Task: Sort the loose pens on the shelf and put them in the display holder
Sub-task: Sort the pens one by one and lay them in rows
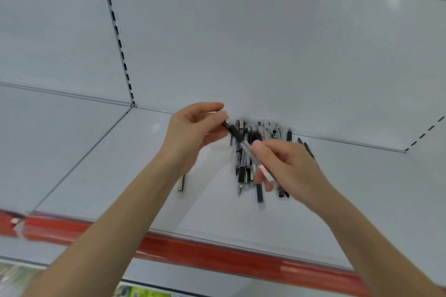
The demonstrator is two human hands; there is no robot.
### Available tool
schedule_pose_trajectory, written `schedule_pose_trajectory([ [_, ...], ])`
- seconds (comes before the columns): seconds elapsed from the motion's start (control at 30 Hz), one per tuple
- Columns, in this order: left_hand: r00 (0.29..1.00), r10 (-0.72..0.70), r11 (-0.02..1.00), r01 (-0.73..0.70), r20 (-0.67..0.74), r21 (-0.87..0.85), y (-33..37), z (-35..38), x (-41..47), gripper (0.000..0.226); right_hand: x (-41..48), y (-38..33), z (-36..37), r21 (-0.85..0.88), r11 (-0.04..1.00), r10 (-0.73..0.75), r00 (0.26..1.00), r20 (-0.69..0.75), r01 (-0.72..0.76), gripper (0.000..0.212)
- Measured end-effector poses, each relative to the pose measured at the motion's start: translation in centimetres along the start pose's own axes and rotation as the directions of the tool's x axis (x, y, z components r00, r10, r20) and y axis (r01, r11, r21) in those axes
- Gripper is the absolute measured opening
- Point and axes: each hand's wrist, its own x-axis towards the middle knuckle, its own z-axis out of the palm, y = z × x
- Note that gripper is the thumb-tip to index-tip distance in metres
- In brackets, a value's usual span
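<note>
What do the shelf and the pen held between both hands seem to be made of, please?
The shelf: probably painted sheet metal, smooth pale grey with soft reflections. The held pen: likely plastic, clear barrel, black grip section; blur leaves it open.

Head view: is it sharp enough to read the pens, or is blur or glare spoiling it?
Head view: motion blur smears the pens and the red shelf edge, so markings are unreadable; light is soft and even, with one faint glare patch on the shelf; wide-angle bending curves the shelf lines.
</note>
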Motion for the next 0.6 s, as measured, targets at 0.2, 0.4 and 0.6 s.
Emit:
schedule_pose_trajectory([
  [0.2, 0.995, 0.081, 0.783, -0.026, -0.06, 0.621, -0.9, -4.0, 2.8, 0.012, 3.1, 2.7, -0.8, -0.334, 0.942, -0.008, 1.0, 0.001, 0.008, 0.022],
  [0.4, 0.992, 0.122, 0.43, -0.032, -0.023, 0.902, -2.1, -5.3, 3.2, 0.018, 5.0, 2.2, 1.8, -0.624, 0.779, 0.112, 0.992, 0.053, -0.054, 0.05],
  [0.6, 0.994, 0.111, 0.351, -0.046, 0.007, 0.935, -2.7, -6.0, 3.3, 0.019, 5.4, 1.9, 2.3, -0.584, 0.805, 0.174, 0.982, 0.07, -0.101, 0.051],
])
